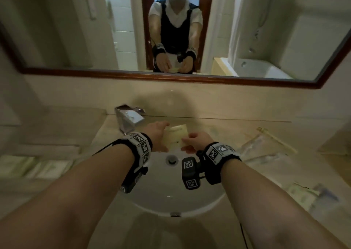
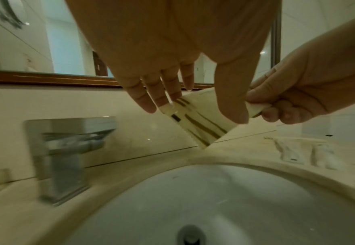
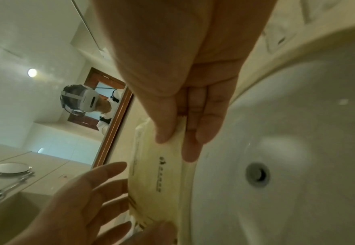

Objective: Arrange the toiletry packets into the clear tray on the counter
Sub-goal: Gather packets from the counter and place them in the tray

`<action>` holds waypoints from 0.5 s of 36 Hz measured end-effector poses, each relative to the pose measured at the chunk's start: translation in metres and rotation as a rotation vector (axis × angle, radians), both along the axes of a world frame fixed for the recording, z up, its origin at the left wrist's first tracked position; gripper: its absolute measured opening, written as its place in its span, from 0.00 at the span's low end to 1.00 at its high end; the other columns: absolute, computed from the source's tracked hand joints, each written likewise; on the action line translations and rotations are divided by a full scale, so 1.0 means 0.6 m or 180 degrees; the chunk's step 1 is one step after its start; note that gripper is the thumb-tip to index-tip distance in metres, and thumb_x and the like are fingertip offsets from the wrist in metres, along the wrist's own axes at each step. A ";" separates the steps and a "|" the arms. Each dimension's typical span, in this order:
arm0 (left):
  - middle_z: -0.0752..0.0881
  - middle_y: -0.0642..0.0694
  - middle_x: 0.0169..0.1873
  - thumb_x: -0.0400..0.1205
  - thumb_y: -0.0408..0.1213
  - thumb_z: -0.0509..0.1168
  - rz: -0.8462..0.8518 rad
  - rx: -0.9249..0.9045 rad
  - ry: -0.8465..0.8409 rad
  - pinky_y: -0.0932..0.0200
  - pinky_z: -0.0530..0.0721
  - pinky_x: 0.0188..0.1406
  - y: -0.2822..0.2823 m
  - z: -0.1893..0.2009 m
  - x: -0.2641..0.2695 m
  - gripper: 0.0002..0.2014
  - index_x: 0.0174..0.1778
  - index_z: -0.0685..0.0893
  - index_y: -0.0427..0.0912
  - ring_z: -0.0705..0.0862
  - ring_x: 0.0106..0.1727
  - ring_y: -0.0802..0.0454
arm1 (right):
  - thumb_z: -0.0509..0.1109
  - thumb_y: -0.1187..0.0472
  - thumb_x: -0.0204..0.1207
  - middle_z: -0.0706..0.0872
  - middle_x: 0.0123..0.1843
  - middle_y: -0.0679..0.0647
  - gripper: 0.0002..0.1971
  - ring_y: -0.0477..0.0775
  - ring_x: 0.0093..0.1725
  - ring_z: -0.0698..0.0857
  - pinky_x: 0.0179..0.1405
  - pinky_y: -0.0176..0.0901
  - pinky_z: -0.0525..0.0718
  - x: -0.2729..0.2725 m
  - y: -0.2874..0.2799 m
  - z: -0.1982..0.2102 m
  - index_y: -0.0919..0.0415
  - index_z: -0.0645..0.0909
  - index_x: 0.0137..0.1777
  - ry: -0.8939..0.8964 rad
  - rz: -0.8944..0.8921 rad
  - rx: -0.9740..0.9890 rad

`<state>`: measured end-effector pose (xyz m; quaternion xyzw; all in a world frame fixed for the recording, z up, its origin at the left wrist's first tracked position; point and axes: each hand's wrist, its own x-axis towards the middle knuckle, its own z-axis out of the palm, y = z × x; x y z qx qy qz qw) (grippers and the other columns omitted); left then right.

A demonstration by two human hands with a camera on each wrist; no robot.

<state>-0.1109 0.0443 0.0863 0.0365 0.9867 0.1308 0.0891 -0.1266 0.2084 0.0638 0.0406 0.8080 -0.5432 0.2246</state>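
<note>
Above the white sink basin (image 1: 161,193) I hold one pale yellow toiletry packet (image 1: 175,137) with both hands. My left hand (image 1: 161,133) has its thumb on the packet's front and straight fingers (image 2: 151,97) behind it. My right hand (image 1: 187,141) pinches the packet's right end between thumb and fingers (image 3: 201,129). The packet (image 2: 199,126) shows dark stripes and small print (image 3: 160,174). The clear tray (image 1: 266,144) lies on the counter to the right, blurred, with thin white packets in it. More pale packets (image 1: 38,169) lie on the left counter.
A chrome faucet (image 1: 127,119) stands behind the basin at the left, close to my left hand. Further packets (image 1: 303,191) lie on the right counter near its front edge. A wood-framed mirror (image 1: 171,76) runs along the wall behind.
</note>
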 end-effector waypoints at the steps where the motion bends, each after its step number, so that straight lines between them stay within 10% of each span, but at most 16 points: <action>1: 0.73 0.45 0.74 0.66 0.44 0.80 0.0037 -0.0044 0.0022 0.49 0.74 0.74 -0.025 -0.002 0.003 0.46 0.77 0.64 0.47 0.74 0.73 0.45 | 0.65 0.65 0.82 0.84 0.34 0.56 0.09 0.46 0.26 0.85 0.32 0.39 0.82 0.002 -0.027 0.000 0.66 0.79 0.59 -0.0065 0.0051 -0.0089; 8: 0.67 0.46 0.76 0.67 0.47 0.79 0.0049 -0.0242 0.0156 0.49 0.69 0.77 -0.198 -0.015 0.036 0.44 0.77 0.64 0.49 0.68 0.76 0.46 | 0.65 0.65 0.82 0.86 0.38 0.58 0.14 0.54 0.36 0.85 0.42 0.46 0.83 0.021 -0.210 -0.002 0.70 0.78 0.64 -0.0386 0.0329 -0.0386; 18: 0.70 0.47 0.75 0.71 0.48 0.74 0.0238 -0.0578 0.0046 0.54 0.72 0.72 -0.423 -0.030 0.094 0.42 0.79 0.61 0.49 0.73 0.73 0.46 | 0.67 0.63 0.81 0.87 0.45 0.60 0.04 0.48 0.31 0.88 0.27 0.37 0.84 0.050 -0.439 -0.017 0.60 0.80 0.44 -0.0524 0.0795 -0.0274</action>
